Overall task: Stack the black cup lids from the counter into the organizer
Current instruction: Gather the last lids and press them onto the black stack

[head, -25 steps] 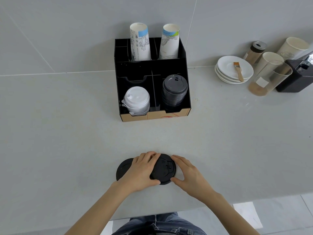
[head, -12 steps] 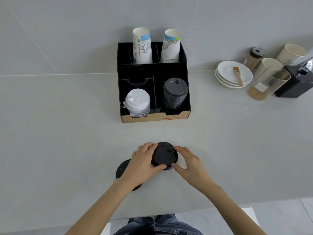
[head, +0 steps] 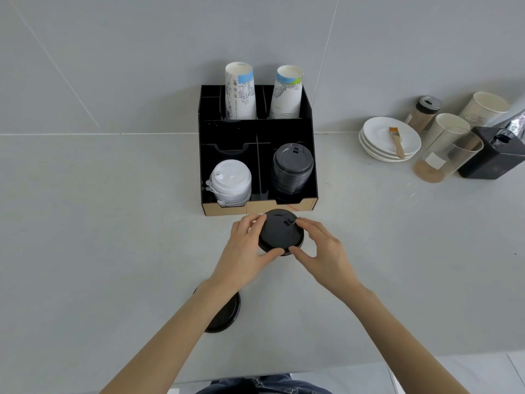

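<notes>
A black cup lid point(head: 279, 230) hangs above the counter just in front of the organizer point(head: 227, 143), gripped on its left rim by my left hand point(head: 244, 251) and on its right rim by my right hand point(head: 321, 248). The organizer's front right compartment holds a stack of black lids point(head: 292, 169); its front left compartment holds white lids point(head: 231, 182). Another black lid point(head: 227, 314) lies on the counter near me, partly hidden under my left forearm.
Two stacks of paper cups point(head: 240, 92) stand in the organizer's back compartments. At the right are stacked white saucers point(head: 389, 140) with a small brush, a shaker, paper cups, a glass point(head: 446, 155) and a black machine point(head: 494, 155). The counter's front edge runs close to my body.
Both hands have lifted one black lid off the counter and carried it away from me up to the organizer's front edge. The other lid stayed where it lay.
</notes>
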